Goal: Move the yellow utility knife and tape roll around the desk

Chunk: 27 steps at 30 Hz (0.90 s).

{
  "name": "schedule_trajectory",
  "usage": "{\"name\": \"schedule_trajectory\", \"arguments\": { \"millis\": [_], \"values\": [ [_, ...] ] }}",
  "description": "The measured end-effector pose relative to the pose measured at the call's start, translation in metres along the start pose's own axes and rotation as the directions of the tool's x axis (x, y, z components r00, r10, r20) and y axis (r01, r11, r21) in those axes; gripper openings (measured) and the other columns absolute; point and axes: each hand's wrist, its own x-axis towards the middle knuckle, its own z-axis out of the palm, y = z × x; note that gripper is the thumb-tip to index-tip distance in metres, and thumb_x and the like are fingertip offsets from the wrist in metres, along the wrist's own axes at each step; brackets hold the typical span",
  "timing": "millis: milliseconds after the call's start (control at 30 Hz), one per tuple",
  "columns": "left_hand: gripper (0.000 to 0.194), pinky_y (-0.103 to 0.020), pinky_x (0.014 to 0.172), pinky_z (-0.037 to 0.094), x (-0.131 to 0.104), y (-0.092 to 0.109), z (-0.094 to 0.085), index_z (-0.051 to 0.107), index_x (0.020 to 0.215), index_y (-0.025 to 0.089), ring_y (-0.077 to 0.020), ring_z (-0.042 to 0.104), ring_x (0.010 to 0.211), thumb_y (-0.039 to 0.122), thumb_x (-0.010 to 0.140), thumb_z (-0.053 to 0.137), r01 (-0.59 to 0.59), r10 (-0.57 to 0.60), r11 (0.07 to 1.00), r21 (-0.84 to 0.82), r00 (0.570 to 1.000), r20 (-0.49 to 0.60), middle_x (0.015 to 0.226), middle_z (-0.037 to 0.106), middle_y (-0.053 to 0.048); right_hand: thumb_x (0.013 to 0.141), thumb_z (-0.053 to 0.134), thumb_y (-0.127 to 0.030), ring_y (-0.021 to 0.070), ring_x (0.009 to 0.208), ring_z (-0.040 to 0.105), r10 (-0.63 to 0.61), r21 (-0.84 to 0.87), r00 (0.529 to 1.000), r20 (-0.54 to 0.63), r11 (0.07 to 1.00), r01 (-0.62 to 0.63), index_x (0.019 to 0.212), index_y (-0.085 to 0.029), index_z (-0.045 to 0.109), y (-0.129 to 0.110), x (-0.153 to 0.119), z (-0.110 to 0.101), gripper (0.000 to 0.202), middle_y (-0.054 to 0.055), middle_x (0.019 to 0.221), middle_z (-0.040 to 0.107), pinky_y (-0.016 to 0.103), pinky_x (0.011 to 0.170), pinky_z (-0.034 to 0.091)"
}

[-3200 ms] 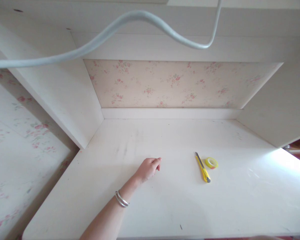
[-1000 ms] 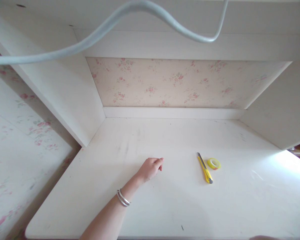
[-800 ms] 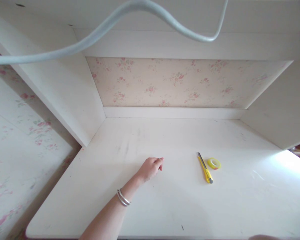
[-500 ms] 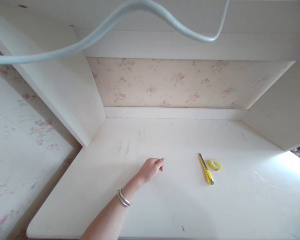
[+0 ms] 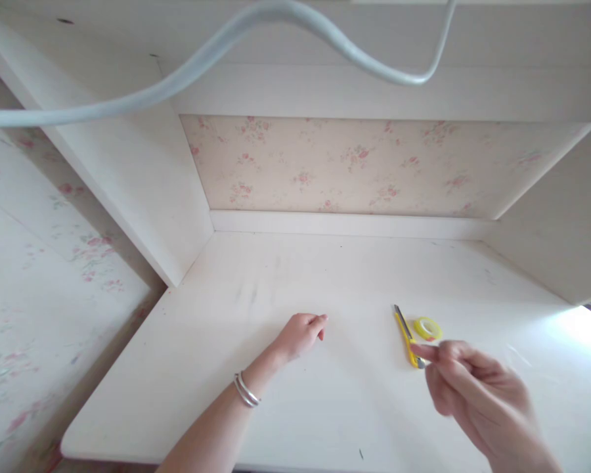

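Fingers of your right hand [image 5: 473, 394] are loosely curled and empty, tips just short of the yellow utility knife [image 5: 406, 334]. It lies on the white desk [image 5: 325, 401], long axis front to back, blade end away from you. Your left hand [image 5: 300, 335] rests half-closed, empty, farther off. Yellow tape roll [image 5: 427, 328] sits beside the knife.

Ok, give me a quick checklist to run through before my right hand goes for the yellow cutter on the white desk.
1. Yellow utility knife lies flat on the white desk: ok.
2. Right hand holds nothing, fingers loosely apart: ok.
3. Right fingertips overlap the knife's near end; contact: cannot tell.
4. Blade retracted: cannot tell, too small.
5. Yellow tape roll sits close beside the knife on its right, might get nudged: not ok.
6. Left hand rests on the desk, apart from the knife: ok.
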Motion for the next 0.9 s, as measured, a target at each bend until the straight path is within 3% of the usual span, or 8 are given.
{"name": "schedule_trajectory", "arguments": {
  "millis": [33,133,267,400,467,567,733,900],
  "values": [
    [0.051,-0.024,0.05,0.028,0.0,0.001,0.001,0.053,0.062,0.017,-0.0115,0.042,0.048,0.054,0.088,0.031,-0.005,0.005,0.999,0.036,1.0,-0.01,0.047,0.039,0.004,0.076,0.066,-0.05,0.0225,0.067,0.064,0.057,-0.023,0.997,0.047,0.998,-0.056,0.077,-0.019,0.066,0.005,0.014,0.002,0.03,0.004,0.054,0.062,0.031,0.064,0.053],
    [0.049,-0.025,0.055,0.033,0.0,0.01,0.014,0.057,0.065,0.016,-0.0133,0.049,0.056,0.048,0.09,0.03,-0.067,0.075,0.974,0.217,0.997,-0.032,0.053,0.049,0.001,0.077,0.059,-0.057,0.0193,0.059,0.062,0.125,-0.21,0.989,-0.082,0.968,-0.14,0.095,-0.017,0.069,0.028,0.044,-0.004,0.045,0.006,0.068,0.067,0.029,0.055,0.051],
    [0.034,-0.027,0.07,0.042,-0.002,0.034,0.053,0.062,0.09,0.02,-0.0168,0.059,0.078,0.041,0.09,0.035,-0.292,0.286,0.85,0.439,0.955,0.081,0.089,0.064,-0.003,0.081,0.049,-0.06,0.0195,0.067,0.062,-0.075,-0.501,0.943,-0.324,0.859,-0.104,0.112,-0.023,0.064,0.064,0.063,-0.031,0.05,0.007,0.094,0.068,0.031,0.058,0.051],
    [0.038,-0.033,0.07,0.047,0.002,0.061,0.104,0.053,0.118,0.028,-0.0218,0.059,0.084,0.047,0.088,0.04,-0.421,0.39,0.673,0.608,0.901,0.192,0.103,0.057,-0.007,0.08,0.049,-0.052,0.0281,0.107,0.054,-0.379,-0.759,0.913,-0.149,0.636,0.141,0.12,-0.025,0.057,0.09,0.075,-0.047,0.048,0.009,0.124,0.056,0.044,0.089,0.045],
    [0.04,-0.035,0.068,0.048,0.008,0.07,0.124,0.051,0.121,0.031,-0.0231,0.059,0.083,0.049,0.086,0.042,-0.406,0.399,0.618,0.673,0.9,0.176,0.103,0.054,-0.008,0.081,0.046,-0.044,0.029,0.12,0.045,-0.379,-0.805,0.924,-0.047,0.562,0.189,0.126,-0.025,0.051,0.1,0.079,-0.051,0.049,0.009,0.134,0.047,0.049,0.1,0.036],
    [0.037,-0.037,0.068,0.048,0.019,0.076,0.144,0.055,0.114,0.03,-0.0245,0.057,0.084,0.051,0.085,0.046,-0.352,0.388,0.579,0.735,0.912,0.131,0.101,0.052,-0.009,0.081,0.044,-0.039,0.0289,0.126,0.04,-0.263,-0.824,0.963,-0.056,0.557,0.104,0.134,-0.025,0.042,0.111,0.081,-0.056,0.054,0.009,0.14,0.039,0.048,0.104,0.032],
    [0.025,-0.033,0.069,0.047,0.029,0.073,0.152,0.057,0.105,0.024,-0.0225,0.056,0.086,0.036,0.089,0.044,-0.309,0.385,0.558,0.771,0.919,0.089,0.101,0.051,-0.009,0.082,0.045,-0.05,0.0281,0.123,0.044,-0.166,-0.8,0.984,-0.061,0.598,0.051,0.137,-0.025,0.037,0.113,0.082,-0.06,0.061,0.008,0.134,0.046,0.044,0.102,0.036],
    [0.029,-0.028,0.068,0.046,0.033,0.062,0.126,0.052,0.112,0.024,-0.0186,0.056,0.083,0.015,0.088,0.04,-0.262,0.341,0.592,0.762,0.938,0.057,0.101,0.051,-0.009,0.081,0.043,-0.057,0.0286,0.11,0.054,-0.108,-0.805,0.987,-0.116,0.592,-0.03,0.13,-0.02,0.044,0.107,0.083,-0.056,0.061,0.01,0.118,0.059,0.042,0.093,0.043]
  ]
}}
